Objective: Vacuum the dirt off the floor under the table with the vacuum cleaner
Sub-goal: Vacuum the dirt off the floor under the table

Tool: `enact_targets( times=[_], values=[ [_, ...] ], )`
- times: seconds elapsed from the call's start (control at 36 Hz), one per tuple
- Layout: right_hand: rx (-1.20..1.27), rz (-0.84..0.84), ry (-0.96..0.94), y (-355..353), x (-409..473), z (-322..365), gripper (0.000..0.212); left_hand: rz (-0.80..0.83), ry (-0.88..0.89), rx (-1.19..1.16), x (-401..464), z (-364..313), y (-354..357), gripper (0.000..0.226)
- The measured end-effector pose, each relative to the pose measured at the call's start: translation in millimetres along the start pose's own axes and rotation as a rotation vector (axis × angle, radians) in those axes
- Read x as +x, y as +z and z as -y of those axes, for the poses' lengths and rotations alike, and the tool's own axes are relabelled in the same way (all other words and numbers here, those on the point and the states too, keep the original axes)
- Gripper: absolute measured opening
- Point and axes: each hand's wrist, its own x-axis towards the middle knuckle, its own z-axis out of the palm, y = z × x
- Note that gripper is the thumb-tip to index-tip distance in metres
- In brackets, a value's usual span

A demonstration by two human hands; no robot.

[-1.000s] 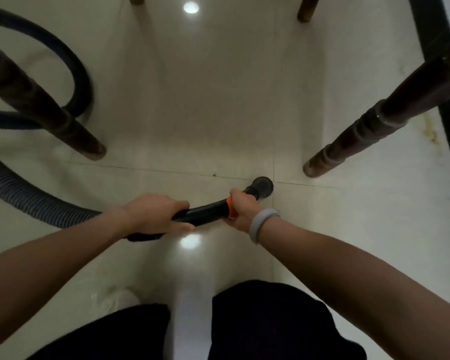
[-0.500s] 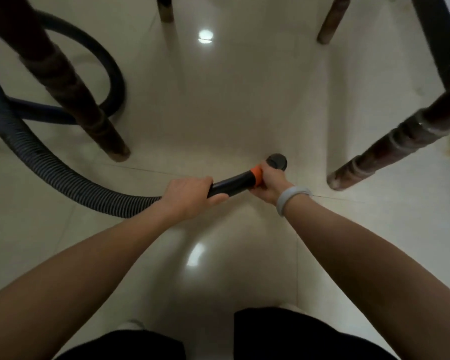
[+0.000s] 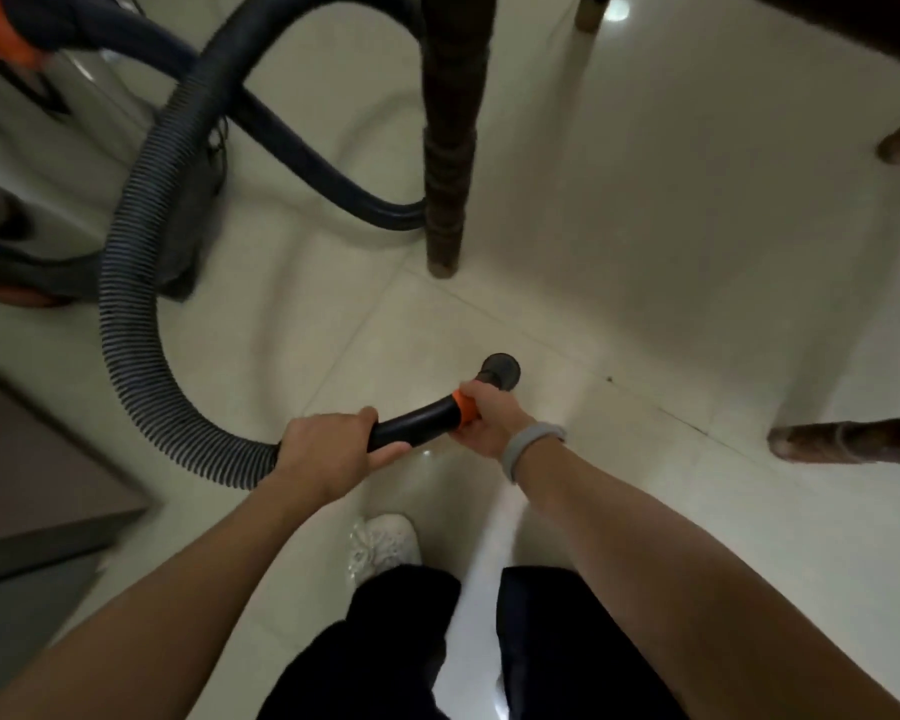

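Black rigid vacuum wand [image 3: 417, 421], both hands clasping: left hand [image 3: 333, 449] rear, right hand [image 3: 484, 418] at orange collar [image 3: 463, 405]; nozzle [image 3: 501, 372] points forward-right, dark wooden table leg [image 3: 448, 148] ahead, bare tile between.

Hose [image 3: 131, 324] was dark grey, ribbed; handle tube [image 3: 417, 423] black with orange ring [image 3: 463, 407]. Floor [image 3: 671, 252] pale cream glossy tiles. Table legs [image 3: 448, 148] dark brown. Wristband [image 3: 531, 443] grey, shoe [image 3: 383, 543] white, trousers [image 3: 385, 652] black.

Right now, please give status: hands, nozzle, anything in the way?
Left hand grips hose end, right hand grips orange collar. Nozzle low over floor. Table leg ahead; hose loops behind it.
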Motion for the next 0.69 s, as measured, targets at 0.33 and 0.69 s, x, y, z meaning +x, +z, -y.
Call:
enact_targets(
  times=[0.33,0.69],
  values=[
    [0.281,-0.119,0.112,74.8,-205.1,-5.8,0.028,0.012,-0.056,-0.209,-144.2,50.9,-133.1,0.056],
    [-0.032,-0.163,-0.185,218.3,-402.6,49.7,0.034,-0.025,-0.094,-0.604,-258.9,131.8,-280.3,0.040]
  ],
)
